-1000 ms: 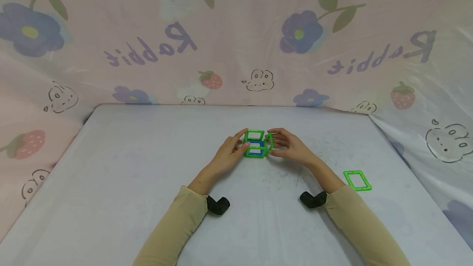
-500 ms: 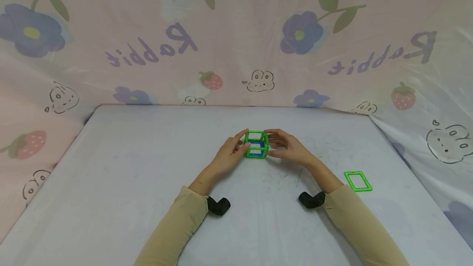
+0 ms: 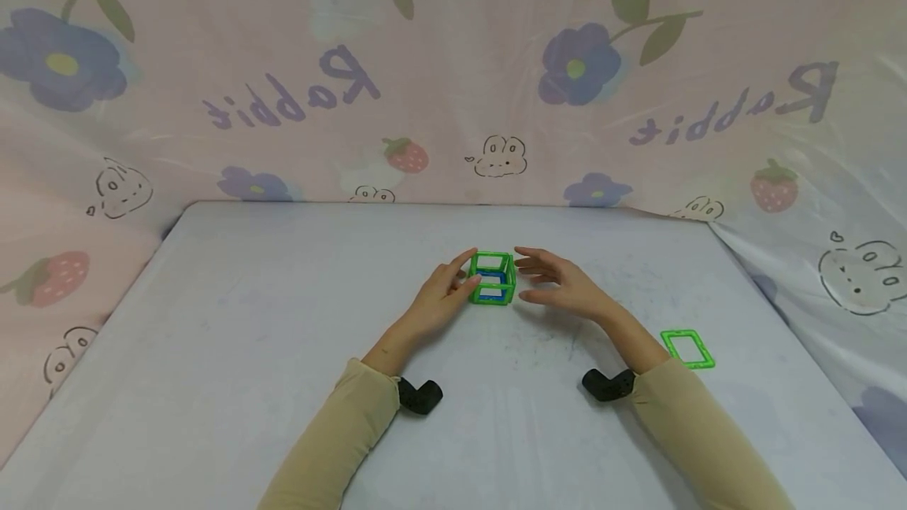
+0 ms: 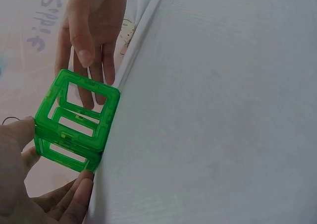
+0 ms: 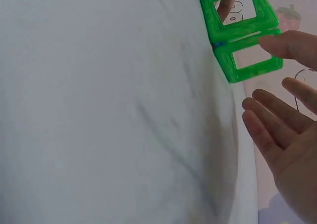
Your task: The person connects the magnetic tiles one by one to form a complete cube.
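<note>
An open-topped box of square magnetic tiles (image 3: 496,286) stands on the table, its sides green frames and its base a blue frame (image 3: 491,297). My left hand (image 3: 441,295) holds the left side, thumb at the near edge and index finger at the far corner. Just right of the box, my right hand (image 3: 564,283) hangs with fingers extended and spread, apart from it. In the left wrist view the green frames (image 4: 110,117) meet at their edges. The right wrist view shows two green sides (image 5: 242,29) beyond the right fingers.
A loose green square tile (image 3: 700,364) lies flat on the white table (image 3: 283,337), beside the right forearm. A patterned cloth (image 3: 439,85) hangs along the table's back and sides. Black wrist devices (image 3: 421,397) stick out from both sleeves.
The right-side green tile was tilted outward; it then swung upright against the box. My right hand has since let go and drawn back slightly to the right. The left hand keeps its hold.
</note>
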`<control>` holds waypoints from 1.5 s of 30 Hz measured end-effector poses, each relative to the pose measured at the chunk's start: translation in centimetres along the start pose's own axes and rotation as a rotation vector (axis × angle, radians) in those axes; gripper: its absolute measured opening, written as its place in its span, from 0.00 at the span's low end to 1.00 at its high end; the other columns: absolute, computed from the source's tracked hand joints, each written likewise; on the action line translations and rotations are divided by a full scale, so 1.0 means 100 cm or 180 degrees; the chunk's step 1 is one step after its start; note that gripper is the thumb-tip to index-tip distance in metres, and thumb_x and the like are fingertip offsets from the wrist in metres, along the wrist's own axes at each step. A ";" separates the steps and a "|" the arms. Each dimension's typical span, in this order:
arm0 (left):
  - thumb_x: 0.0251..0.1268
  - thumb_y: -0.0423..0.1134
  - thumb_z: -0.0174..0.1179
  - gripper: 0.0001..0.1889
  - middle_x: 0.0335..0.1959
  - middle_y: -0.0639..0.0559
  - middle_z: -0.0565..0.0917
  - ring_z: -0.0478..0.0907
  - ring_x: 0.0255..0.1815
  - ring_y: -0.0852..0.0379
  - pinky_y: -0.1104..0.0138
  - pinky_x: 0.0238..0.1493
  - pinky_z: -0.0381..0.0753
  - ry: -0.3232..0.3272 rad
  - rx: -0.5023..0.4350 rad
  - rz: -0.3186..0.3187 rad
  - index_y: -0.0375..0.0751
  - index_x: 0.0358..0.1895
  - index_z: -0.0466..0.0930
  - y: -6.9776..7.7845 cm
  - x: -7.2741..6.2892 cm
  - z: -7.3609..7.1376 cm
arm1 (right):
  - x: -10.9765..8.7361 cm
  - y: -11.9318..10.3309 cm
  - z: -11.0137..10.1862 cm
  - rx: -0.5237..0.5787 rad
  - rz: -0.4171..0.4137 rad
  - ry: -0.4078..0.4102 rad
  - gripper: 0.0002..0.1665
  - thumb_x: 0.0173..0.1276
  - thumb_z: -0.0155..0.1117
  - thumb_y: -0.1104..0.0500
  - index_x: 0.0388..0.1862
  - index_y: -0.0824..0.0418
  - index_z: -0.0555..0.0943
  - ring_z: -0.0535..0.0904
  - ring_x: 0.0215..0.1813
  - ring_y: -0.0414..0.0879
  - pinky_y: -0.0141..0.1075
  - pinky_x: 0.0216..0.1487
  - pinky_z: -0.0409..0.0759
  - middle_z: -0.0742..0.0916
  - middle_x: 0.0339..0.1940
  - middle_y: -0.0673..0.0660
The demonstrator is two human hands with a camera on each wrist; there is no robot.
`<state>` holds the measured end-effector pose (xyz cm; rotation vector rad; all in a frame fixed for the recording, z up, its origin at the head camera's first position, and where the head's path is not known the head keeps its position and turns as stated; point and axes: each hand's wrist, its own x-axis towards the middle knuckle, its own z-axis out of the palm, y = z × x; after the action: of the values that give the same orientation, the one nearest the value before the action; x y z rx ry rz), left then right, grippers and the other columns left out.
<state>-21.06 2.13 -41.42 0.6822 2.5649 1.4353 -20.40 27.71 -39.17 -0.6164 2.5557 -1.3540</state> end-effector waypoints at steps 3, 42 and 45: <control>0.74 0.47 0.50 0.28 0.52 0.38 0.75 0.70 0.41 0.53 0.61 0.44 0.71 -0.0010 -0.0009 -0.0019 0.52 0.74 0.58 0.000 -0.001 0.000 | -0.006 0.002 -0.005 -0.0026 0.0027 0.0025 0.44 0.62 0.69 0.58 0.74 0.62 0.60 0.71 0.66 0.61 0.56 0.65 0.67 0.74 0.67 0.66; 0.75 0.48 0.48 0.28 0.54 0.36 0.74 0.71 0.42 0.51 0.59 0.44 0.72 0.0000 -0.0031 -0.0019 0.52 0.75 0.57 -0.001 0.000 0.002 | -0.106 0.027 -0.056 -0.0819 0.0616 0.0534 0.44 0.61 0.70 0.51 0.72 0.60 0.63 0.63 0.69 0.62 0.54 0.64 0.60 0.71 0.69 0.64; 0.75 0.48 0.48 0.28 0.55 0.36 0.74 0.72 0.42 0.51 0.59 0.45 0.72 0.0005 -0.0028 -0.0007 0.52 0.75 0.57 -0.001 0.001 0.002 | -0.111 0.028 -0.058 -0.0839 0.0686 0.0549 0.45 0.61 0.70 0.50 0.72 0.61 0.63 0.61 0.69 0.63 0.56 0.64 0.59 0.70 0.70 0.64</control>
<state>-21.08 2.29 -41.60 0.6769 2.5581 1.4462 -13.27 38.35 -38.53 -0.2596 2.8672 -1.0519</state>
